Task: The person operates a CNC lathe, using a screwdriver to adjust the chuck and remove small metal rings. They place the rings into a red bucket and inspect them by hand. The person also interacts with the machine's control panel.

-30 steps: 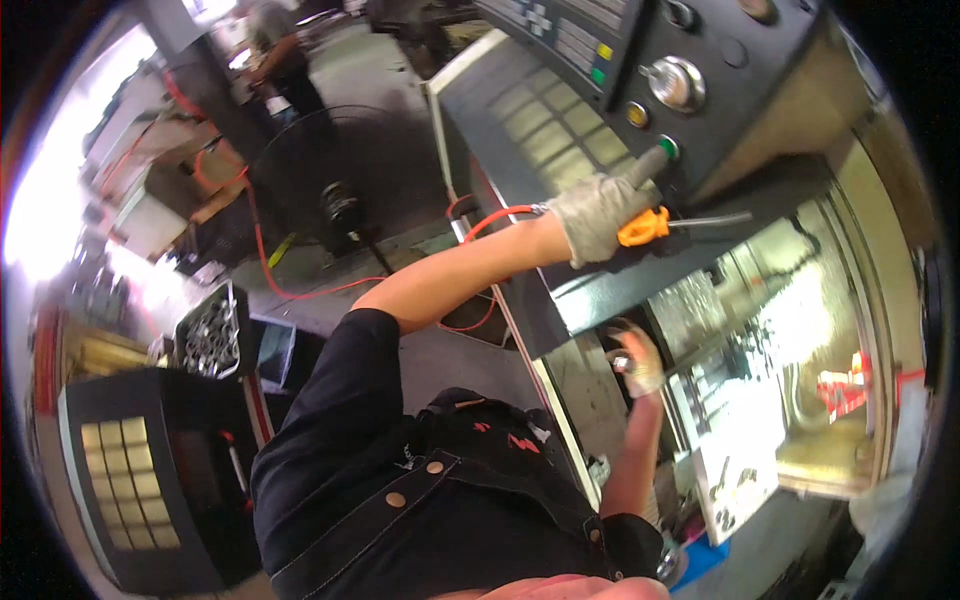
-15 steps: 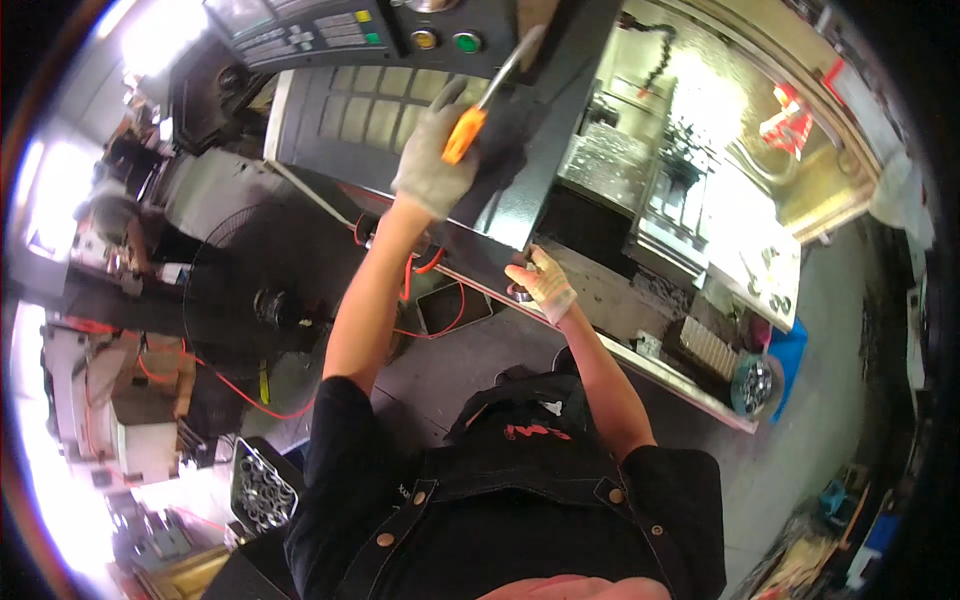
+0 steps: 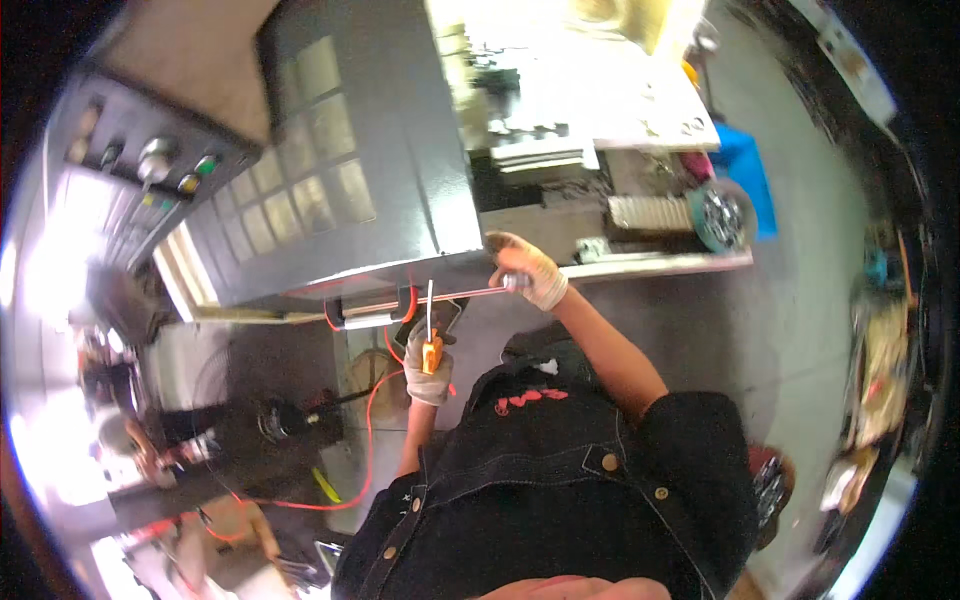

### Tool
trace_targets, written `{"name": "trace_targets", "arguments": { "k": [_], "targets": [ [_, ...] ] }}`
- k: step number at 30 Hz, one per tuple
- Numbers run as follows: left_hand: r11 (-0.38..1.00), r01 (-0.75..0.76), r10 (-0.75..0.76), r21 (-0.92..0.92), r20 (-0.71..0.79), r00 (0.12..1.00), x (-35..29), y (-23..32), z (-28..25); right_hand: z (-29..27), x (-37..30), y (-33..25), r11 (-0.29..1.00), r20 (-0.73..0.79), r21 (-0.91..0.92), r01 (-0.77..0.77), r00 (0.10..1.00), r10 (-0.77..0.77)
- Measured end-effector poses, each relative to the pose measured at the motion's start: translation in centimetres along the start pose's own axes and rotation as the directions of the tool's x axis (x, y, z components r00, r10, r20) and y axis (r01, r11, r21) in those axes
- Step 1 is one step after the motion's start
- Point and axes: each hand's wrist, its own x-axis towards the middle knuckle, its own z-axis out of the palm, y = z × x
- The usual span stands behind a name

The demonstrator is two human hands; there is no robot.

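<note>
My left hand [image 3: 428,378], in a pale work glove, is closed round an orange-handled tool [image 3: 431,352] with a thin straight metal shaft. It is low and close to my body, under the lower edge of a dark sliding machine door [image 3: 400,190]. My right hand [image 3: 535,272], also gloved, is at the door's lower right corner, with a small round metal part [image 3: 516,282] held in its fingers. Blur hides the part's exact shape and whether the fingertips touch the door.
Right of the door, the brightly lit machine bay [image 3: 590,90] is exposed. A clear tub of metal parts [image 3: 722,215] stands beside a ribbed block [image 3: 650,213] and a blue bin [image 3: 745,180]. A control panel [image 3: 150,160] is at upper left. A red hose [image 3: 370,440] trails on the floor near a fan.
My left hand has come down from the door front toward my body, tool still held. My right hand keeps the metal part by the door's corner. The whole view has turned.
</note>
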Motion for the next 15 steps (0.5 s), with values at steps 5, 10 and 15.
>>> {"name": "trace_targets", "arguments": {
  "k": [5,10,15],
  "targets": [
    [0.915,-0.345,0.313,0.207,0.173,0.934,1.8,2.3,4.7,-14.3,-7.0,0.1,0.719,-0.368,0.686,0.110,0.905,0.213],
    [0.887,-0.409,0.338,0.217,0.299,0.892,3.4,-0.2,8.8,-23.5,-16.0,-4.1,0.820,-0.559,0.538,0.194,0.810,0.175],
    [0.932,-0.304,0.210,0.196,0.391,0.896,2.7,-1.3,12.2,-31.8,-16.8,-13.7,0.640,-0.848,0.363,0.678,0.524,-0.074]
  ]
}}
